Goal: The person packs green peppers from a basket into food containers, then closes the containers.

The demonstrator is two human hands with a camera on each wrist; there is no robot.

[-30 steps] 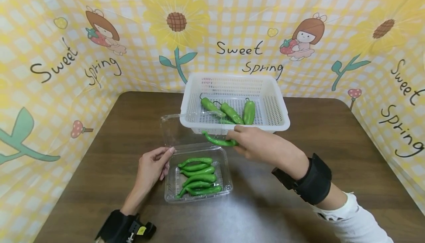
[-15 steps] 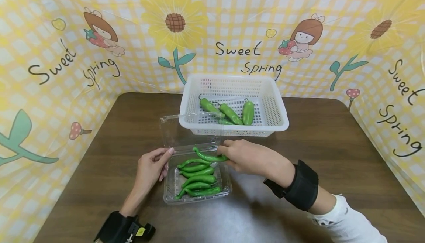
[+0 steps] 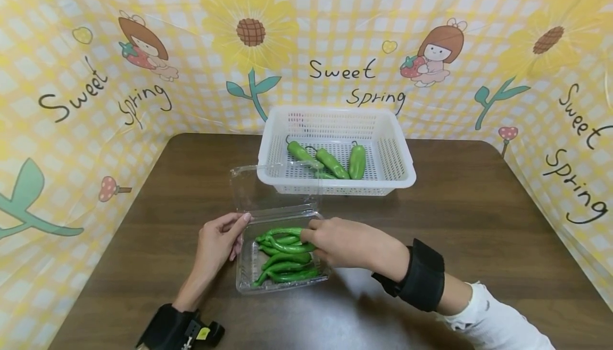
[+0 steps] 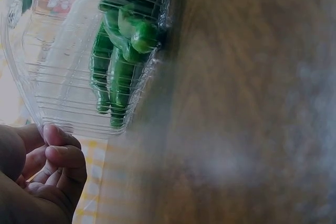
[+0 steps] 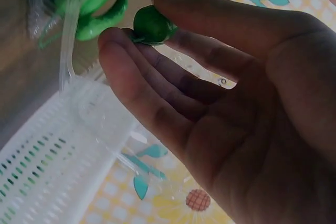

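The work shown is moving green peppers from the white basket (image 3: 335, 150) into the clear tray (image 3: 282, 257), and it looks more than half done. The tray sits on the tabletop (image 3: 479, 222) just in front of the basket, with its lid (image 3: 273, 185) standing open at the back, leaning against the basket's near wall. About six peppers already lie in the tray, side by side. Three fatter peppers (image 3: 330, 161) remain on the basket floor, so those are what is left, and the lid is not yet closed.

The right hand (image 3: 347, 243) is over the tray's right edge. Its thumb and fingers (image 5: 157, 77) pinch the stem end of one pepper (image 3: 287, 246), which lies across the top of the pile inside the tray; the right wrist view shows the grip is not yet let go. The left hand (image 3: 217, 243) is at the tray's left rear corner, its fingers loosely curled with the tips at the rim; whether they actually pinch the plastic cannot be told from these views.

A second ago the right hand held this pepper in the air just in front of the basket's near wall, above the tray's back edge. Half a second ago it was at the tray's rear rim. Now it has come down onto the pile. The left hand, the basket and its three peppers have not shifted.
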